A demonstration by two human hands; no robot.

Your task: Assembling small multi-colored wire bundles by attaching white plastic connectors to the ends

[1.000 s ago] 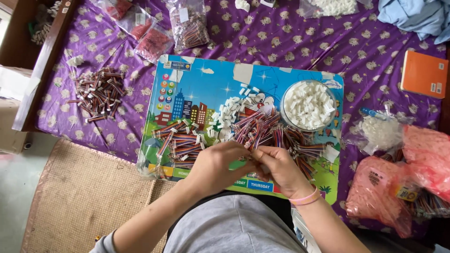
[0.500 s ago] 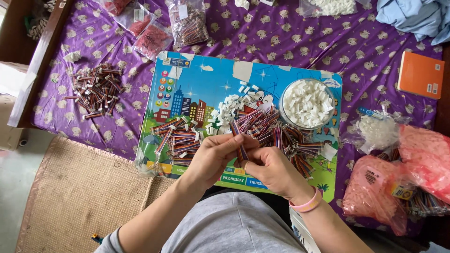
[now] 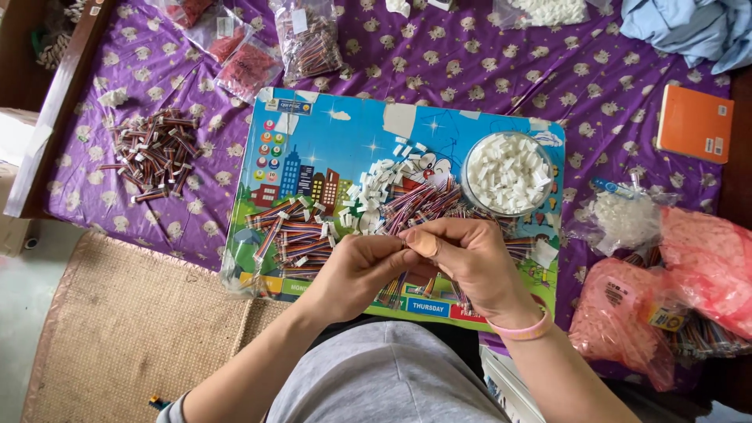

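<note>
A colourful picture board [image 3: 329,133] lies on my lap and the bed edge. On it are a heap of short multicoloured wire bundles [image 3: 294,231], loose white plastic connectors [image 3: 376,184] and a round clear bowl [image 3: 509,174] full of white connectors. My left hand [image 3: 356,270] and my right hand [image 3: 470,262] meet over the board's near edge, fingertips pinched together on a small wire bundle [image 3: 403,235]. A pink band sits on my right wrist.
A purple patterned cloth [image 3: 470,70] covers the bed. On it: another wire pile [image 3: 153,153] at left, clear bags of parts [image 3: 309,39] at the back, pink bags [image 3: 697,266] and a bag of white connectors [image 3: 627,219] at right, an orange box [image 3: 693,121]. A woven mat [image 3: 117,329] lies on the floor.
Both hands have stayed together over the board's near edge, turning and re-gripping the wire bundle; the fingers are now pinched closer together.
</note>
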